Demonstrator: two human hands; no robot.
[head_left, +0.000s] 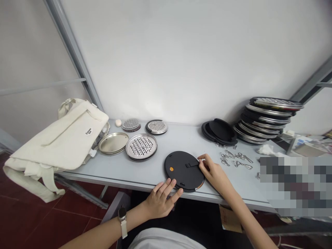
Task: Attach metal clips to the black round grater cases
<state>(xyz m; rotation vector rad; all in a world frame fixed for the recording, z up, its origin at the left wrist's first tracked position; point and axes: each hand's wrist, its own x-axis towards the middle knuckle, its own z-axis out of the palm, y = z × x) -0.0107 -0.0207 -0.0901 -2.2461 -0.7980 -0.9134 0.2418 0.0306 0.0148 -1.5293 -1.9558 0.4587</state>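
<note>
A round black plastic disc (183, 170) lies flat on the table in front of me, with a small orange dot, a slot with a ridged tab and a bright sliver at its lower right edge. My left hand (163, 199) has its fingers stretched apart, the tips at the disc's near left rim. At the right edge, beside the slot, my right hand (211, 171) is closed with thumb and fingertips on the disc. Whether a smaller part sits between those fingertips is hidden. Several thin shiny metal pieces (228, 155) lie loose to the right of the disc.
Round metal grater plates (142, 147), plain metal discs (113, 143) and a cream bag (62, 138) are on the left. Black round covers (222, 131) and a tall leaning stack of graters (267, 119) stand at the right by the wall (181, 62). A blurred patch covers the far right.
</note>
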